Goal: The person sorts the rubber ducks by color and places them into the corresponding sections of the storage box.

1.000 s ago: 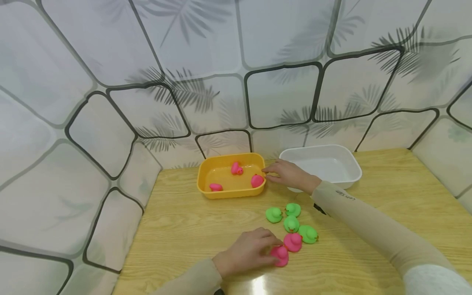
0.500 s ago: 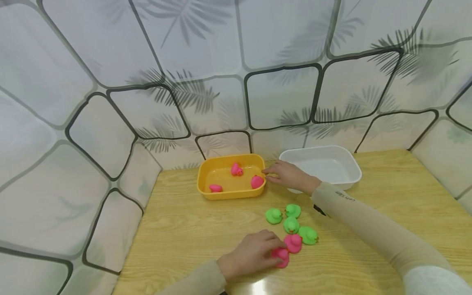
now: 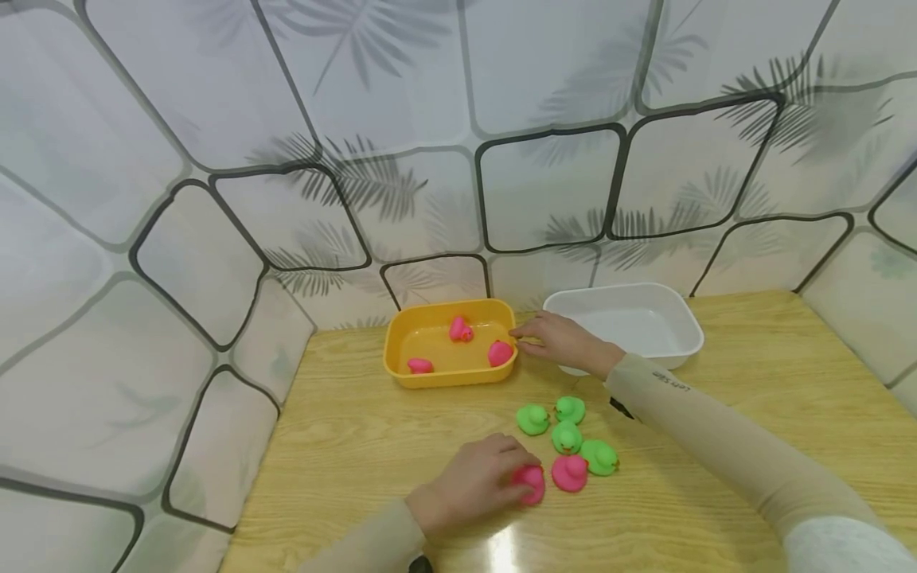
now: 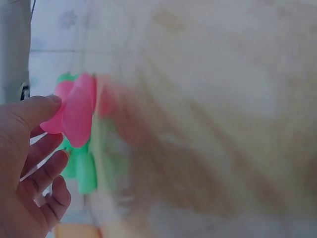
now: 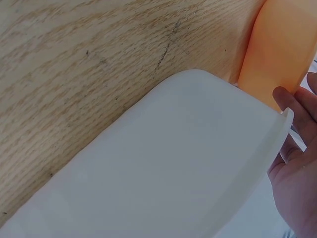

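I see the smooth pink duck-shaped toy pinched thumb-to-fingers by the left hand, toward the near edge of the wooden worktop. Right hand: fingers loosely extended, at the yellow rectangular plastic tub, contact unclear.

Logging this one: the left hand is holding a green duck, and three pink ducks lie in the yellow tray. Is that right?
Not quite: the left hand holds a pink duck, not a green one, as the left wrist view shows. The rest stands.
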Demonstrator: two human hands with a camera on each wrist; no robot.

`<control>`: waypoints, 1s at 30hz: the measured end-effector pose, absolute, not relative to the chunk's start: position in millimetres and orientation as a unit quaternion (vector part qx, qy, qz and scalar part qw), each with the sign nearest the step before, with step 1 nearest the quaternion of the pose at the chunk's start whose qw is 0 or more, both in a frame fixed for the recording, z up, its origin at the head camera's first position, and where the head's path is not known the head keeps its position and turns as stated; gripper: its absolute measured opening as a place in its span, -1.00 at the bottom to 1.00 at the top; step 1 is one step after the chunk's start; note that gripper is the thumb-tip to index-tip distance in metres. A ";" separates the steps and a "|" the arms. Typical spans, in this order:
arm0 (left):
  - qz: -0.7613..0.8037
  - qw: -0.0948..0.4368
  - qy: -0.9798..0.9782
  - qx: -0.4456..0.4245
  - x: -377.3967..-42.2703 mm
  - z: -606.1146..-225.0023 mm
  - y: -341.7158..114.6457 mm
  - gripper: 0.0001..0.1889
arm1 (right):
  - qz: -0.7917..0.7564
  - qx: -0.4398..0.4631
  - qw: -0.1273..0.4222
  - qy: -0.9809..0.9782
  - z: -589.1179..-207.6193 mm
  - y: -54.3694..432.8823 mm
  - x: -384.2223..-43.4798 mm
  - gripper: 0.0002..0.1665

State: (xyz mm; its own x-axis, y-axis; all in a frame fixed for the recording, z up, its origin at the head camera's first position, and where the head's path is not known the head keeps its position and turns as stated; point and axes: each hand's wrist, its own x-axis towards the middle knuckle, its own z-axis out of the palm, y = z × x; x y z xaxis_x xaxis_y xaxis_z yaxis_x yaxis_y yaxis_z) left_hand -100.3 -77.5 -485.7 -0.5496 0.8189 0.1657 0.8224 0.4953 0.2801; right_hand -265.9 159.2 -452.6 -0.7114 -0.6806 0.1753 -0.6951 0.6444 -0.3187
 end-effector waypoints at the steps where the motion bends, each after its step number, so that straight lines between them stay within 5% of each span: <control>1: -0.165 0.003 -0.867 -0.469 -102.3 -483.5 -78.6 -0.72 | 0.184 0.380 0.021 -0.906 -452.5 159.2 -265.7 -0.63; 13: -0.196 0.014 -0.884 -0.425 -137.6 -450.4 -93.6 -0.68 | 0.183 0.380 0.023 -0.906 -453.7 159.0 -267.1 -0.64; 30: -0.201 0.097 -0.907 -0.358 -207.8 -427.3 -121.3 -0.68 | 0.182 0.382 0.023 -0.906 -457.5 158.4 -271.2 -0.62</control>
State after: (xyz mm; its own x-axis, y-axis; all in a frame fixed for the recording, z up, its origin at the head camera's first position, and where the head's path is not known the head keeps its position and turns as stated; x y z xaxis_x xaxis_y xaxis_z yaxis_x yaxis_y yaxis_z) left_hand -207.8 -121.3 -427.3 -0.7250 0.6104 0.3191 0.6881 0.6631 0.2947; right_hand -271.2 158.4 -457.5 -0.7068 -0.6840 0.1805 -0.7006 0.6413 -0.3130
